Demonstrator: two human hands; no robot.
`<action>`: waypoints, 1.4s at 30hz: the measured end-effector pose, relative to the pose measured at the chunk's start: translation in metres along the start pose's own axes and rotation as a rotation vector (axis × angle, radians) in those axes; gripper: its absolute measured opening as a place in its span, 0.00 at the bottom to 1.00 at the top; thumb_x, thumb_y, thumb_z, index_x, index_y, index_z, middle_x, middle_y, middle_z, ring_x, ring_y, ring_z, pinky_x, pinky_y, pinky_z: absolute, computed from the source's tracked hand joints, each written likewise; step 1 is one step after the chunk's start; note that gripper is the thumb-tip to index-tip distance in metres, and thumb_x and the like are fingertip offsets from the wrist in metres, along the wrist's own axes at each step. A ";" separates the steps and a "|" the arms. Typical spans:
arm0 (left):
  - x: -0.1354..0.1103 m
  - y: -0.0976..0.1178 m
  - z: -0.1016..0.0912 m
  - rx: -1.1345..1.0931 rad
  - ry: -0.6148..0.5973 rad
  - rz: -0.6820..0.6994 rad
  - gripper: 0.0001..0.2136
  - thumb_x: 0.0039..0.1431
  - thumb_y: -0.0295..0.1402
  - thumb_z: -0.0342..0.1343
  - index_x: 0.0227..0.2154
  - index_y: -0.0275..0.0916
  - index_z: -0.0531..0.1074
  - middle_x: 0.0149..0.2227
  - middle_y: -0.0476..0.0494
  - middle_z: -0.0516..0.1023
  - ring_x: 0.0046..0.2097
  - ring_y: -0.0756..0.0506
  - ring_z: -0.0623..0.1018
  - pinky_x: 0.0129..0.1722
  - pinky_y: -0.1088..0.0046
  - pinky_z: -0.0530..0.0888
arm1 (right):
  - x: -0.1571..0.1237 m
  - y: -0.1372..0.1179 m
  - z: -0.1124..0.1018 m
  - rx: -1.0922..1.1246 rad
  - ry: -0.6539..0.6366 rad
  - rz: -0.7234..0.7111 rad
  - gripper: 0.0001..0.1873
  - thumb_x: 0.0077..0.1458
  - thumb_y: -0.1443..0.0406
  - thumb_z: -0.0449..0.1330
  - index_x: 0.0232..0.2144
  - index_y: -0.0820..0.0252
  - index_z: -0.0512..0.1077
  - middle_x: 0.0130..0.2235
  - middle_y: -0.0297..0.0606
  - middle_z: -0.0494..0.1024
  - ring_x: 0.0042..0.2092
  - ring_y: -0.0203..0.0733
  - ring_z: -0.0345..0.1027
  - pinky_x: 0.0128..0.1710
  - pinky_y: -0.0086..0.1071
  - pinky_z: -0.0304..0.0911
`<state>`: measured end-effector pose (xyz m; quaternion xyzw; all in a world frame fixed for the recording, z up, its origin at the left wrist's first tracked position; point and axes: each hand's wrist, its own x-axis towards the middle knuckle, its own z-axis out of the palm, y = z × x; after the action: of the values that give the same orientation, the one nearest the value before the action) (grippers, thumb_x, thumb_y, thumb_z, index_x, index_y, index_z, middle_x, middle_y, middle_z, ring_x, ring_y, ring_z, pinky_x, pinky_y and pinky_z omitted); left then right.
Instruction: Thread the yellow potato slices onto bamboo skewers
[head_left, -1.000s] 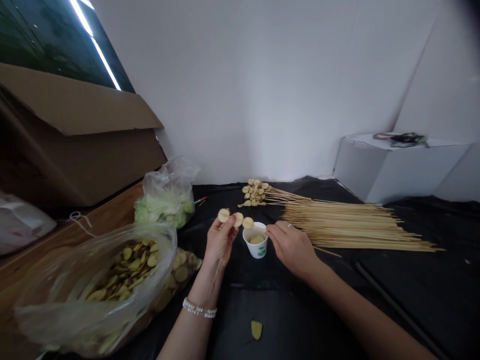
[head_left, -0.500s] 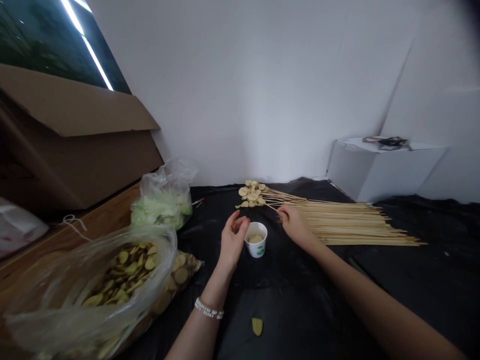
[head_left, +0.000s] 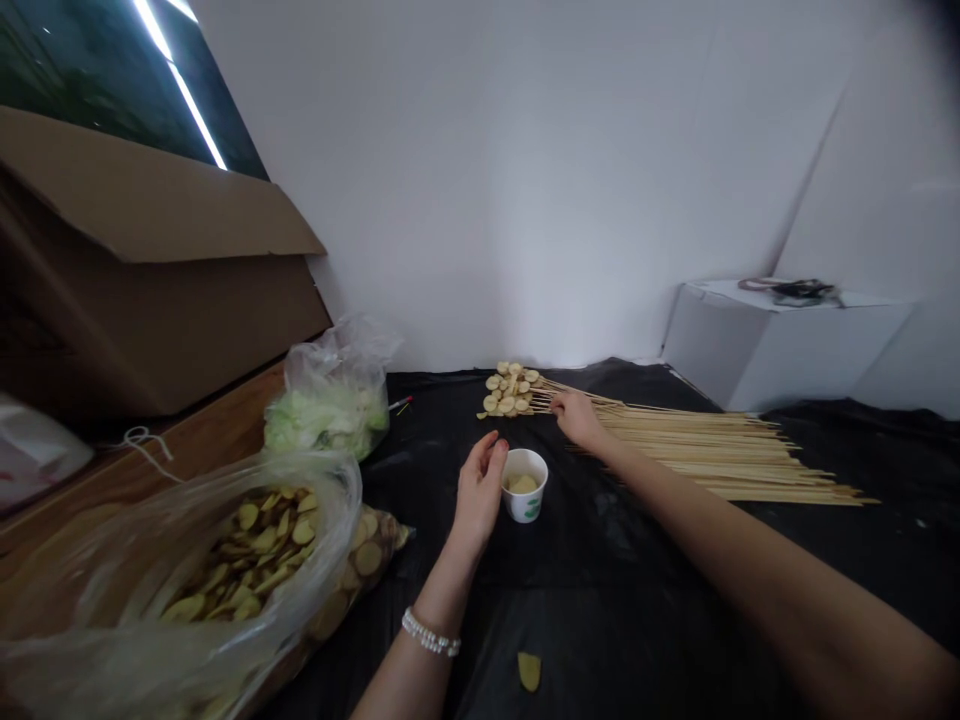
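Left hand [head_left: 478, 497]: fingers parted beside cup [head_left: 525, 508] | right hand [head_left: 579, 419]: at far loaded skewers [head_left: 514, 388], can't tell grip | sticks [head_left: 720, 452] right, probably for reach

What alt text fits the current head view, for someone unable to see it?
Right hand at the loaded skewers, left hand beside a cup. An open bag of slices sits at left, bare sticks lie at right, one loose slice in front.

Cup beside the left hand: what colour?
The cup is white with green marks, showing best in the head view.
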<state>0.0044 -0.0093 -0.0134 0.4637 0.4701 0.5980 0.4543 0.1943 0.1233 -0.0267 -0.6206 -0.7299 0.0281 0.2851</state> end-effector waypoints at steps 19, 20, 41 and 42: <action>-0.001 0.002 0.001 0.001 0.004 -0.028 0.27 0.53 0.48 0.55 0.48 0.32 0.70 0.46 0.32 0.77 0.48 0.40 0.76 0.47 0.65 0.70 | 0.010 0.022 -0.021 -0.277 -0.011 -0.089 0.16 0.59 0.68 0.48 0.38 0.60 0.76 0.42 0.47 0.74 0.47 0.47 0.61 0.45 0.36 0.52; -0.001 0.002 0.001 0.011 0.006 -0.021 0.26 0.53 0.48 0.55 0.48 0.32 0.71 0.46 0.32 0.77 0.48 0.40 0.76 0.47 0.65 0.70 | 0.007 0.029 -0.032 -0.284 -0.024 -0.100 0.15 0.59 0.68 0.48 0.37 0.60 0.76 0.40 0.46 0.75 0.45 0.46 0.61 0.45 0.34 0.53; -0.008 0.010 0.001 0.398 0.013 0.388 0.24 0.64 0.44 0.38 0.17 0.39 0.66 0.44 0.38 0.77 0.51 0.41 0.73 0.51 0.65 0.64 | -0.121 0.100 -0.118 -0.337 -0.354 -0.214 0.08 0.49 0.70 0.56 0.25 0.59 0.75 0.31 0.38 0.77 0.37 0.40 0.67 0.37 0.28 0.55; -0.008 0.010 0.001 0.396 0.013 0.380 0.24 0.64 0.45 0.38 0.18 0.39 0.68 0.45 0.38 0.77 0.51 0.41 0.73 0.51 0.65 0.64 | -0.123 0.098 -0.117 -0.354 -0.359 -0.237 0.08 0.50 0.69 0.55 0.25 0.59 0.75 0.31 0.39 0.76 0.37 0.40 0.67 0.38 0.29 0.55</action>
<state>0.0055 -0.0186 -0.0042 0.6193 0.4855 0.5719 0.2315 0.3426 -0.0043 -0.0139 -0.5563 -0.8297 -0.0238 0.0394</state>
